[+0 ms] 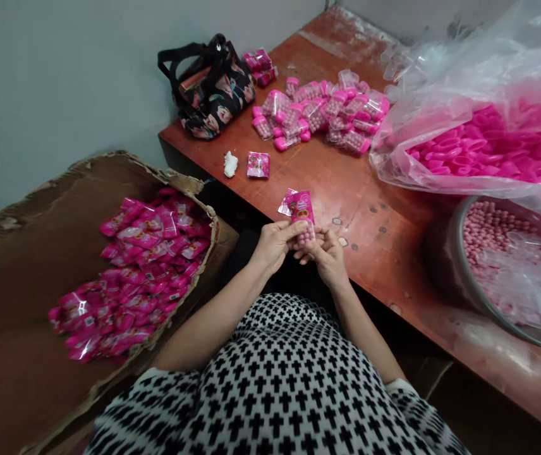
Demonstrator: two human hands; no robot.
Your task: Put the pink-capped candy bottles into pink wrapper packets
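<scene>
1. At the table (pixel 384 208) edge, both hands meet over the person's lap, just in front of the brown wood.
2. The left hand (pixel 275 243) pinches a pink packet (pixel 303 212) from the left side, thumb and fingers closed on it.
3. The right hand (pixel 328 253) grips the same packet from below and from the right; its fingers are curled tight.
4. The packet stands about upright between the hands, and small pink balls show in its clear lower part.
5. A second packet (pixel 286 201) seems to lie flat on the table just behind the held one, but the view there is poor.
6. One more packet (pixel 258 164) lies alone on the table further back, beside a small white scrap (pixel 230 163).
7. A heap of filled tubes (pixel 320 114) with pink caps lies near the far edge, next to a dark flowered bag (pixel 211 88).
8. On the right stands a metal bowl (pixel 455 278) with pink balls and clear plastic pieces, under a big plastic sack (pixel 479 107) of pink parts.
9. On the left, a torn cardboard box (pixel 24 265) holds many pink packets.
</scene>
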